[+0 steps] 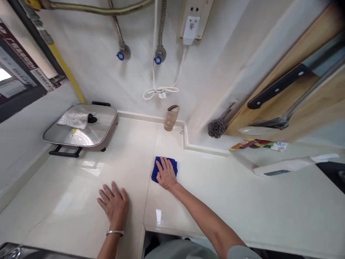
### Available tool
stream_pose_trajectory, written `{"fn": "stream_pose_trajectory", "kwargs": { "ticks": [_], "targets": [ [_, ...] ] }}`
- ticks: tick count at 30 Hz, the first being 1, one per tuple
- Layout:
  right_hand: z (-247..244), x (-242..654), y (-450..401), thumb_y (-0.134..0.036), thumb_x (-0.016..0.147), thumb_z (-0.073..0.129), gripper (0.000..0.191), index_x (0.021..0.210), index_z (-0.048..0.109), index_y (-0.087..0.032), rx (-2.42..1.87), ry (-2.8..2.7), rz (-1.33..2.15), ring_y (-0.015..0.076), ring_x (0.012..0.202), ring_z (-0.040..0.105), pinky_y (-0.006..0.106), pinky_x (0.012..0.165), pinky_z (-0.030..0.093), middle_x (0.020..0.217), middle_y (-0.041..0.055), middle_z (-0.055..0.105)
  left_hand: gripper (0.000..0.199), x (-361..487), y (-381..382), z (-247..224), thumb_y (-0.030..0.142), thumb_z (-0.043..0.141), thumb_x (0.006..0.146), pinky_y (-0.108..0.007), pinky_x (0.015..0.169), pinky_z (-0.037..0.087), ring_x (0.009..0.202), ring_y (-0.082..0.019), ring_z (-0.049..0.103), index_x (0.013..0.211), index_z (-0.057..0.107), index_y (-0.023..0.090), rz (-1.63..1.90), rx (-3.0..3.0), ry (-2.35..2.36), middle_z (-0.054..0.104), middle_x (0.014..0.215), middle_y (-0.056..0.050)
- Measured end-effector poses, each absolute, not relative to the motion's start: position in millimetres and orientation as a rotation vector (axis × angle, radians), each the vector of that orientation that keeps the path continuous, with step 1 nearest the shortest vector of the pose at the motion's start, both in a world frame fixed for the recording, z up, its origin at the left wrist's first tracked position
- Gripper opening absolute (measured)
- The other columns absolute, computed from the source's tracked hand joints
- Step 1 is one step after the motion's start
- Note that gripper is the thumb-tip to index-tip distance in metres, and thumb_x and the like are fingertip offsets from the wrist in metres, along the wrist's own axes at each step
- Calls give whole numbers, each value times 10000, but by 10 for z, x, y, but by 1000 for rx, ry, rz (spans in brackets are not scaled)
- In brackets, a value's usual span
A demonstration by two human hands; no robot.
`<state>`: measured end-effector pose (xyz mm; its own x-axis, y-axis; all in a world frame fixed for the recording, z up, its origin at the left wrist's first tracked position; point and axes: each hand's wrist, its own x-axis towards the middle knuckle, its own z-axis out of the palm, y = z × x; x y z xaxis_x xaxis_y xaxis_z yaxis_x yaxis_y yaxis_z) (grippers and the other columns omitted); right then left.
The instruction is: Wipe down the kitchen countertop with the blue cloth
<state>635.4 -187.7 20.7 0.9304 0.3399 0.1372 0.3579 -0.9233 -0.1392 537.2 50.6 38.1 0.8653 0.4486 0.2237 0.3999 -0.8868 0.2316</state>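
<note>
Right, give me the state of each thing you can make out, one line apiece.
Cloth: folded, pressed under a hand
Right hand: palm down
Left hand: palm down on the counter, fingers spread
Pan: covered
Lid: on
Plug: in the socket
Cord: looped up
Valves: cannot tell if open
Cup: upright
Scrubber: hanging
</note>
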Motion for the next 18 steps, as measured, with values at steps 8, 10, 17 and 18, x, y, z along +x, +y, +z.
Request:
{"fn": "stream_pose_trajectory", "kwargs": {
  "ticks": [8, 10, 17, 18],
  "targets": [
    [90, 6951, -1931, -321, 919, 397, 636, 1524, 345, -133, -3018, -531, -293, 312, 1507, 203, 525, 1224, 221, 1627, 152, 270, 600, 5326, 548, 187, 310, 372, 959, -703, 1180, 189, 1552, -417, 29, 1510, 399, 73, 401, 2770, 691, 218, 1643, -272],
    [52, 7076, -1922, -318, 911, 391, 647, 1526, 337, -125, -3031, -536, -324, 323, 1499, 219, 551, 1220, 216, 1621, 161, 279, 603, 5327, 557, 155, 310, 376, 949, -701, 1186, 182, 1555, -405, 20, 1502, 415, 74, 399, 2749, 708, 241, 1642, -259],
    [-2, 7752, -1715, -288, 900, 385, 629, 1509, 369, -131, -3014, -578, -401, 299, 1486, 245, 499, 1228, 210, 1616, 145, 301, 622, 5338, 605, -3, 365, 339, 929, -672, 1212, 157, 1563, -346, -18, 1465, 485, 84, 360, 2760, 751, 327, 1615, -237],
    [0, 7879, -1662, -291, 904, 381, 623, 1505, 374, -125, -3006, -559, -413, 303, 1486, 246, 500, 1225, 213, 1612, 149, 306, 626, 5336, 610, -41, 368, 319, 930, -673, 1214, 146, 1563, -340, -30, 1456, 496, 76, 386, 2765, 754, 323, 1614, -243]
  ]
}}
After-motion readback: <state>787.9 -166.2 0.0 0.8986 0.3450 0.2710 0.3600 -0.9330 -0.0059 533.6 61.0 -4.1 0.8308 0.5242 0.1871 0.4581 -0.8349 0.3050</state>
